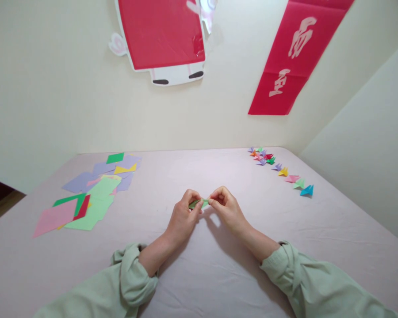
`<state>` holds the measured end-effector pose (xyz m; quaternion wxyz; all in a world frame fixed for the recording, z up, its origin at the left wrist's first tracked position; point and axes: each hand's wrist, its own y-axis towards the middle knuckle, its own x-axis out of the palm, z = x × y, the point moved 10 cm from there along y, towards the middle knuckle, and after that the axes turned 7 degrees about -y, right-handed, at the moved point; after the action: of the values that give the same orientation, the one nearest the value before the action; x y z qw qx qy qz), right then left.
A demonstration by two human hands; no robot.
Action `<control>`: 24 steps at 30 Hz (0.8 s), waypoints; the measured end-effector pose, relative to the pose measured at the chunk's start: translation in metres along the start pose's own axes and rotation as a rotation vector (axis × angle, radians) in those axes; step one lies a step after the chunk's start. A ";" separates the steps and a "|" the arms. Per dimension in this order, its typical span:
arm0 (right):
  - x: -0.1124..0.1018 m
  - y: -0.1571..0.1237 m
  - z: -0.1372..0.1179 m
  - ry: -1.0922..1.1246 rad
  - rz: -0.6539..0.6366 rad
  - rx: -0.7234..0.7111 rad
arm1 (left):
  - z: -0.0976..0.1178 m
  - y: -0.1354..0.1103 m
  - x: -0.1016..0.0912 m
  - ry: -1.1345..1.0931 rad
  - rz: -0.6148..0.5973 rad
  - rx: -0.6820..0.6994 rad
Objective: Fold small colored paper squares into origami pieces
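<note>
Between my two hands, just above the middle of the table, is a small folded piece of green paper (204, 203). My left hand (185, 212) pinches its left end between thumb and fingers. At the right end, the thumb and forefinger of my right hand (228, 207) are closed on it too. My fingers cover much of the paper, so its full shape is hidden.
Loose sheets of coloured paper (99, 196) lie spread on the left of the table (172, 176). Several small folded paper figures (292, 179) stand in a slanting row at the right. Behind the table rises a wall (69, 88) with red decorations (162, 35).
</note>
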<state>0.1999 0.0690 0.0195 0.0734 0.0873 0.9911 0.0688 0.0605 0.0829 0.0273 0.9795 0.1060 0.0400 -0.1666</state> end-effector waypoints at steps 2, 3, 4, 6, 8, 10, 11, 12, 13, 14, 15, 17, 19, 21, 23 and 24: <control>-0.001 0.000 0.001 0.018 0.010 -0.003 | 0.000 0.000 0.000 0.004 0.002 0.006; 0.000 0.000 0.002 0.021 0.010 -0.004 | 0.000 0.000 0.000 0.006 0.001 0.007; -0.001 0.000 0.003 0.023 0.011 -0.004 | -0.001 0.000 0.000 0.010 0.002 0.006; -0.001 0.000 0.006 0.026 0.009 0.007 | -0.002 0.000 -0.002 0.021 0.011 0.002; -0.003 0.000 0.010 0.033 0.014 0.020 | -0.004 0.001 -0.004 0.029 0.027 -0.004; -0.005 -0.001 0.009 0.023 0.019 0.014 | -0.005 0.001 -0.006 0.026 0.041 -0.008; -0.005 -0.002 0.007 0.002 0.018 -0.002 | -0.005 0.001 -0.007 0.022 0.043 -0.009; -0.005 -0.003 0.004 -0.033 0.012 -0.023 | -0.006 0.001 -0.007 0.018 0.042 -0.010; -0.003 -0.004 0.001 -0.079 -0.001 -0.045 | -0.006 0.001 -0.006 0.017 0.038 -0.010; 0.000 -0.005 -0.002 -0.130 -0.023 -0.064 | -0.005 0.001 -0.006 0.023 0.032 -0.008; 0.003 -0.006 -0.005 -0.180 -0.046 -0.080 | -0.005 0.000 -0.005 0.034 0.024 -0.003; 0.008 -0.008 -0.009 -0.259 -0.081 -0.103 | -0.003 0.000 -0.004 0.061 0.009 0.007; 0.011 -0.009 -0.011 -0.299 -0.095 -0.114 | -0.002 -0.001 -0.003 0.080 -0.002 0.019; 0.011 -0.009 -0.012 -0.318 -0.090 -0.116 | -0.001 -0.001 -0.001 0.078 -0.012 0.020; 0.010 -0.008 -0.012 -0.329 -0.080 -0.111 | -0.001 -0.001 0.000 0.066 -0.018 0.014; 0.010 -0.008 -0.011 -0.334 -0.075 -0.106 | -0.001 -0.001 0.000 0.057 -0.019 0.007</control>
<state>0.1873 0.0618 0.0279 0.2440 0.0566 0.9627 0.1027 0.0603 0.0822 0.0259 0.9759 0.1139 0.0681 -0.1731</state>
